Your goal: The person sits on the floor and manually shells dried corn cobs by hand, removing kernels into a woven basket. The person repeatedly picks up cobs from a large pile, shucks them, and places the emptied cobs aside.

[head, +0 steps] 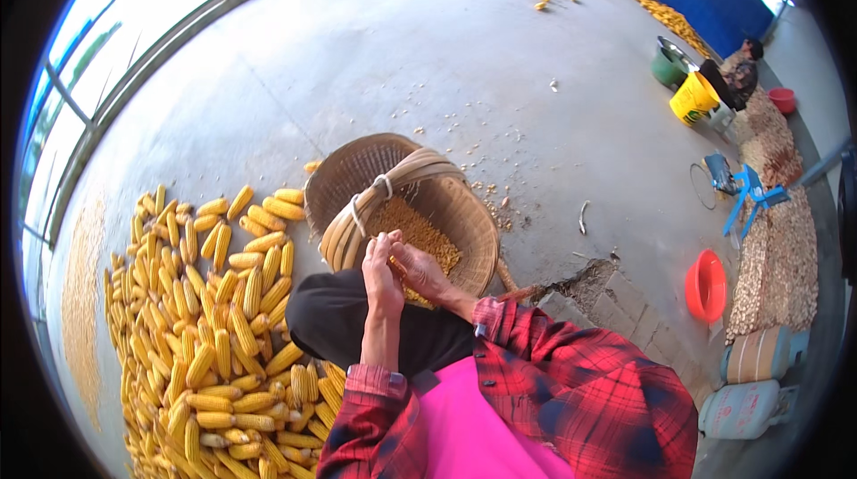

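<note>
My left hand (379, 276) and my right hand (426, 273) are pressed close together above the near side of a woven basket (348, 171). Between the palms shows a sliver of a yellow-brown corn cob (397, 267), nearly all of it covered by my fingers. Loose corn kernels (418, 231) lie in the bottom of the basket. A thick bent-wood handle (415, 169), bound with white ties, arches over it. At my left spreads a large heap of husked corn cobs (214, 345), reaching up to my dark-trousered knee (328, 311).
Scattered kernels dot the concrete floor (415, 77) beyond the basket. Broken paving (589, 291) lies to the right, near a red basin (706, 286), a blue stool (753, 194) and gas cylinders (740, 410). Farther off, a person (736, 77) sits by a yellow bucket (694, 98).
</note>
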A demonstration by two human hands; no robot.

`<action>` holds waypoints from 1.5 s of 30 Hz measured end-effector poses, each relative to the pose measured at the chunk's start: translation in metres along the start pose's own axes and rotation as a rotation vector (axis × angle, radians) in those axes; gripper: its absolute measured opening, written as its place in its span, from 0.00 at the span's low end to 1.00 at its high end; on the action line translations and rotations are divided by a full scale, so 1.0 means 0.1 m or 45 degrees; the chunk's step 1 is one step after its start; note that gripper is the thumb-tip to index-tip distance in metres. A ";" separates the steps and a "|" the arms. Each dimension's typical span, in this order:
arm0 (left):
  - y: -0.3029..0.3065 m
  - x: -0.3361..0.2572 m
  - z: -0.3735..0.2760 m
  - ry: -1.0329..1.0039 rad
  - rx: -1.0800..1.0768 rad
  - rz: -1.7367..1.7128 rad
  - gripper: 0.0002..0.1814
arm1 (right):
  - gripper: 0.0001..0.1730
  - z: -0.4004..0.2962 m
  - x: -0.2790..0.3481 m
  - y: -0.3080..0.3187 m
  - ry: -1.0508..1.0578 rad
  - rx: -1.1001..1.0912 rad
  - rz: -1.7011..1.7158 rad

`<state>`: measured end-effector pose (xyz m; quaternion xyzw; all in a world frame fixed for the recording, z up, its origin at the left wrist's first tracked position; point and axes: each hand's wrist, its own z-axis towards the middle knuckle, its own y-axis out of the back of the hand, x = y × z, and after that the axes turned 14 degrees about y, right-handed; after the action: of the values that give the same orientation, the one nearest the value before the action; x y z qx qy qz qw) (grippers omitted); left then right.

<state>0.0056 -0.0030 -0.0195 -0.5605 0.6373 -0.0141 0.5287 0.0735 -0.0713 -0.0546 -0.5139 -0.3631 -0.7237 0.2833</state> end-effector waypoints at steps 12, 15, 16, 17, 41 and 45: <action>-0.26 -0.02 -0.25 0.205 0.404 0.706 0.32 | 0.31 0.45 0.43 0.61 -0.283 -0.645 1.253; -0.20 0.12 -0.17 0.162 0.164 0.965 0.15 | 0.32 0.53 0.46 0.58 -0.347 -0.588 1.136; -0.17 0.15 -0.15 0.044 0.061 1.077 0.15 | 0.32 0.54 0.51 0.56 -0.323 -0.631 1.187; -0.14 0.17 -0.13 -0.075 -0.043 1.186 0.15 | 0.32 0.55 0.56 0.58 -0.357 -0.631 1.198; -0.22 -0.19 -0.46 0.663 0.605 0.233 0.10 | 0.20 0.78 0.70 0.69 -0.027 -0.068 0.793; -0.13 -0.05 -0.29 0.365 0.234 0.653 0.10 | 0.26 0.83 0.70 0.68 -0.112 -0.008 0.680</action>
<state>-0.0060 -0.0211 0.0043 -0.3235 0.8222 -0.0167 0.4681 0.1499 -0.0451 0.0447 -0.6232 -0.2244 -0.6015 0.4466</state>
